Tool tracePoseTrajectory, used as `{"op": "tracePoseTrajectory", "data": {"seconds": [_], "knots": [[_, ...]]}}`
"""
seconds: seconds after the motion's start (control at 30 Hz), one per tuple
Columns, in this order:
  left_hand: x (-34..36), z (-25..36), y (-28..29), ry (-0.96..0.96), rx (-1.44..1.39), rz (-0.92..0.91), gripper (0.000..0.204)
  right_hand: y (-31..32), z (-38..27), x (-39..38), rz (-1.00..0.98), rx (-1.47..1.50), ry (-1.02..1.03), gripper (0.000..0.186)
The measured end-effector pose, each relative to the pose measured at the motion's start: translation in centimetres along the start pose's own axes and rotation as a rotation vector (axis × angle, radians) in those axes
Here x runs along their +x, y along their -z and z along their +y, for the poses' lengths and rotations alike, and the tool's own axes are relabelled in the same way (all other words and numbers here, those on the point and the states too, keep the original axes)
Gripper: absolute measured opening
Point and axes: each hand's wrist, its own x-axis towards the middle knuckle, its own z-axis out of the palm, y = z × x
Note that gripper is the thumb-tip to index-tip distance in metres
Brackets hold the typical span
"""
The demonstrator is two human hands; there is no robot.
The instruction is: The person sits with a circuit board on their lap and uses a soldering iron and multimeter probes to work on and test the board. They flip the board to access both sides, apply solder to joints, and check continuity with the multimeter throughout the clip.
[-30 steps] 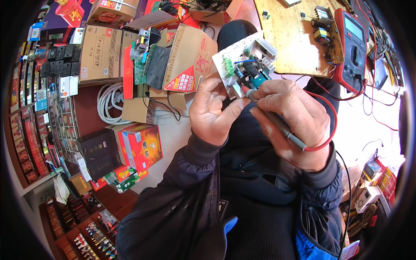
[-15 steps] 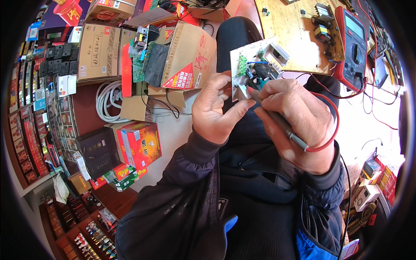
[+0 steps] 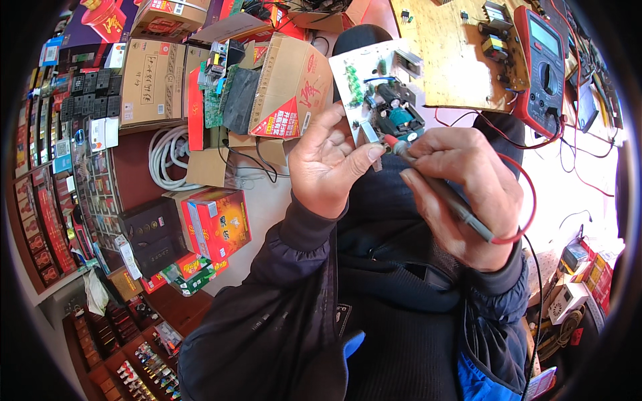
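Note:
Between thumb and fingers, my left hand (image 3: 326, 160) grips the near left edge of a white circuit board (image 3: 348, 61). Tilted above my lap, the board carries a green part, a silver heatsink and a dark transformer with teal winding. My right hand (image 3: 468, 184) is closed round a grey multimeter probe (image 3: 455, 198) with a red collar and a red lead. The probe points at the near edge of the board, close to my left thumb. Whether its tip touches a part is too small to tell.
At the upper right, a red multimeter (image 3: 540, 70) lies beside a wooden board (image 3: 448, 67) bearing loose electronic components. Left of my hands stands an open cardboard box (image 3: 294, 87) with circuit boards against it. A coiled white cable (image 3: 164, 157) and a red carton (image 3: 224, 224) are farther left.
The circuit board has turned to show more of its component face and shifted slightly left. My right hand and the probe have moved a little down and right.

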Motion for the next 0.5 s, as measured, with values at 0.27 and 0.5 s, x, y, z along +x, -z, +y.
{"op": "tracePoseTrajectory", "data": {"seconds": [0.27,0.5], "knots": [[1.2,0.0,1.3,0.195,-0.326,0.086,0.037,-0.1,0.5,-1.7,0.279,0.171,-0.018,0.026],[1.2,-0.4,1.9,0.300,-0.517,0.142,0.031,-0.3,0.9,-2.8,0.293,0.300,-0.150,0.024]]}}
